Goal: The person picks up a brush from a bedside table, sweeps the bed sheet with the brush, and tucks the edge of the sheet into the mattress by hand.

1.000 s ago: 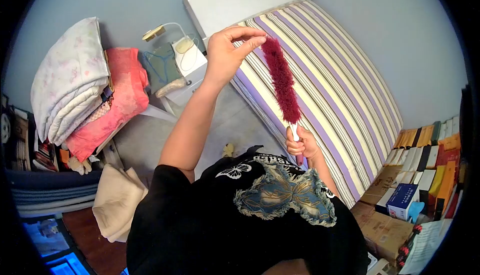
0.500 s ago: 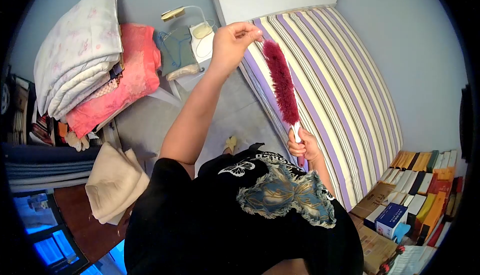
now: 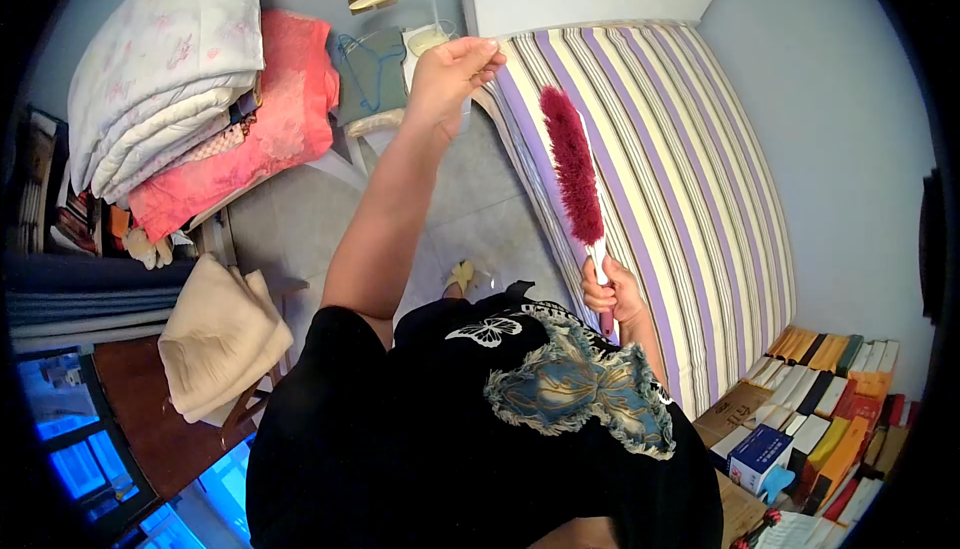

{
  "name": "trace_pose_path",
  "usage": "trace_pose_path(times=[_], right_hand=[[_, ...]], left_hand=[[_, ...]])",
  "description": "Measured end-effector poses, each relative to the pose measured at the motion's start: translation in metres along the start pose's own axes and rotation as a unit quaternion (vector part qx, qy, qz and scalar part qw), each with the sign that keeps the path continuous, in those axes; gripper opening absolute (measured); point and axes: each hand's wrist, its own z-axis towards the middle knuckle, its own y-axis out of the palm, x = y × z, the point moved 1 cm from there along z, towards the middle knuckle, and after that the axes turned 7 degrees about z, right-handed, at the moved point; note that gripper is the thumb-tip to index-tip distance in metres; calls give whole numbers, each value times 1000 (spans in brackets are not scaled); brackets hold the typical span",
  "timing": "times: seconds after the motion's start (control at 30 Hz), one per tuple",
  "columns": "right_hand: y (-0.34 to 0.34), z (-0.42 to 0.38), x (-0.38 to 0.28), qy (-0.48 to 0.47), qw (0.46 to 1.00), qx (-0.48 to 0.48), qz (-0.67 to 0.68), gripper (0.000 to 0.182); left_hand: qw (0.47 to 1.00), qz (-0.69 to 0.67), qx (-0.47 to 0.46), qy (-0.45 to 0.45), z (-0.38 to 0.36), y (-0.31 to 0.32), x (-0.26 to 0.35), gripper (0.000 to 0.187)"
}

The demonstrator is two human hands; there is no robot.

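Observation:
My right hand [image 3: 613,289] is wrapped round the handle of a dark red fluffy duster [image 3: 573,167], whose head points up and away over the striped bed [image 3: 680,169]. My left hand [image 3: 456,77] is raised near the bed's far left corner, thumb and fingers pinched together. Whatever those fingers hold, if anything, is too small to name. A gap separates that hand from the duster's tip.
At the left, a folded quilt [image 3: 165,69] lies by a red cloth [image 3: 285,114]. A desk lamp [image 3: 425,39] and blue hanger [image 3: 375,74] are beyond my left hand. A beige cloth [image 3: 220,339] sits lower left, books [image 3: 835,389] lower right.
My left hand has moved away from the duster's tip, up and to the left. The duster stays in my right hand. The view has shifted slightly.

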Motion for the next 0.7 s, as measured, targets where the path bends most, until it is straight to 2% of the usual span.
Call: trace_pose_path(times=[0.23,0.3,0.43,0.47,0.53,0.6,0.67,0.7], right_hand=[[-1,-1,2,-13,998,52,-14,45],[-4,-1,2,-10,998,68,4,46],[-2,1,-1,-10,998,53,-20,46],[-3,2,-1,-10,998,56,-13,45],[-2,18,5,-12,998,64,-16,45],[-3,13,4,-10,997,71,-18,43],[-2,14,5,-7,997,75,-27,43],[-1,15,4,-8,996,77,-35,43]], left_hand=[[997,-2,71,-12,5,-65,-8,18],[982,138,132,4,2,-82,-1,17],[968,198,148,49,5,-116,-11,15],[944,265,194,20,2,-122,-13,14],[929,316,190,30,4,-141,-19,13],[910,367,192,37,-4,-133,-21,13],[923,348,85,138,-8,-104,-23,13],[940,305,41,149,-11,-89,-25,11]])
